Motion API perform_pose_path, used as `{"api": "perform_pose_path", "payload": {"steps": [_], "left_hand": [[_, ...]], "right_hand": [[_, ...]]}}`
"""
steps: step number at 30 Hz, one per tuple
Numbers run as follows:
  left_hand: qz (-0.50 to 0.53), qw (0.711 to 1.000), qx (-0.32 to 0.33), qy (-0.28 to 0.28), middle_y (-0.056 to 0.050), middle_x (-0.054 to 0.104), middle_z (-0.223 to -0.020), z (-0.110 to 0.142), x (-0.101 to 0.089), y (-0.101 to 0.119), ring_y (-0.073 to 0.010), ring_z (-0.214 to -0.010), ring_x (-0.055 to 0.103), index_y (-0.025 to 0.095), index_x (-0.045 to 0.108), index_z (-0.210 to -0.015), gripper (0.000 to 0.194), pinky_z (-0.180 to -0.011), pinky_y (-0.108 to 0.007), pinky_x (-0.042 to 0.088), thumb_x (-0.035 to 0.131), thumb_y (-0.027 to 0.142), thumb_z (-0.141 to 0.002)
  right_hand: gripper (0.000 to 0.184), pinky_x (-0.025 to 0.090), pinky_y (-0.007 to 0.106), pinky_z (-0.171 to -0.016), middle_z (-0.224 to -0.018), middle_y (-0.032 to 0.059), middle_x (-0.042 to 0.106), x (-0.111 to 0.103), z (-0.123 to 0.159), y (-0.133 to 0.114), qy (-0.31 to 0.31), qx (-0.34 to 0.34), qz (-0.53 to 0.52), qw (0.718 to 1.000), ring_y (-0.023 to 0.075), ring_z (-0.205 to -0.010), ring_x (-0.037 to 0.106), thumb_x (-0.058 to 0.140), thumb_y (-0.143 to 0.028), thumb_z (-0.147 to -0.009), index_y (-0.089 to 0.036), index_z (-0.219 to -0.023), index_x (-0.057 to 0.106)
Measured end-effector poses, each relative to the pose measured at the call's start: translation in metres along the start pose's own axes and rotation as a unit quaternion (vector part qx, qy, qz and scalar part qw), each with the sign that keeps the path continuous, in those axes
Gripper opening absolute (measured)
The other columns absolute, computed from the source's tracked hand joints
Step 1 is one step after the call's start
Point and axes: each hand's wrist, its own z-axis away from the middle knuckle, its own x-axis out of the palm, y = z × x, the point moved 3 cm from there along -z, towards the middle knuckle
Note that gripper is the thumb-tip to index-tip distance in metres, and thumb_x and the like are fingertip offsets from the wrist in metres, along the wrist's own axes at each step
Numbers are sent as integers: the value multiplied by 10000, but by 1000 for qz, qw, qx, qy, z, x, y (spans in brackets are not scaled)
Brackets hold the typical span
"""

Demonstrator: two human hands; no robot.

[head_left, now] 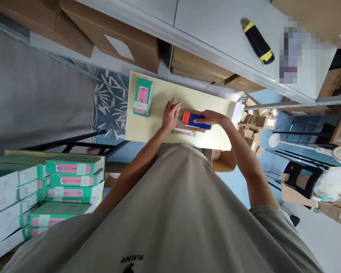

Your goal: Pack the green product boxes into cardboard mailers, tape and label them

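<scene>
My right hand point(208, 117) is closed around a blue and orange tape dispenser point(190, 119), its orange end pointing left. The dispenser is over a flat brown cardboard box point(184, 130) on the cream table, and covers much of it. At the box's left end is my left hand point(171, 115), fingers stretched out and apart, holding nothing. Whether it presses on the box I cannot tell. Further left on the table stands a green box with a pink picture point(143, 96).
Above the cream table point(159, 132) runs a grey shelf point(210, 34) bearing a black and yellow utility knife point(257, 41). Brown cartons point(125, 38) stand beneath it. Stacked green boxes point(74, 168) are at lower left. An open carton point(223, 161) sits below the table's front edge.
</scene>
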Motion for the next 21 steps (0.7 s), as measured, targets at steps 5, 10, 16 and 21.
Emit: {"api": "perform_pose_path", "payload": {"steps": [5,10,16,21], "left_hand": [[-28,999,-32,0,-199,633,-1675,-1,1,-3,-321,-1586,593,221,761,-1476,753,-1358,-486,442,327,753,-1166],[-77,996,-39,-1,-181,731,-1536,1,-7,3,-306,-1486,666,200,757,-1452,682,-1328,-447,473,359,686,-1187],[-125,990,-67,7,-167,763,-1485,0,-9,7,-297,-1440,692,200,740,-1448,640,-1310,-417,486,393,668,-1182],[-160,984,-73,17,-175,762,-1495,-1,-11,5,-300,-1452,694,191,741,-1447,656,-1310,-420,492,406,682,-1168]], "right_hand": [[651,478,329,-743,-1026,120,846,1,5,-1,5,-81,-19,997,255,-864,751,690,-752,-1045,-161,-1298,791],[630,471,342,-729,-936,136,820,-8,30,40,7,-74,-1,997,254,-823,744,667,-724,-1056,-126,-1172,825],[737,523,360,-698,-813,121,805,-19,90,167,-32,16,-53,998,261,-738,748,699,-875,-954,-154,-1003,845],[751,570,380,-724,-841,145,833,4,83,206,-38,52,-50,997,303,-796,788,748,-885,-919,-151,-1027,865]]}}
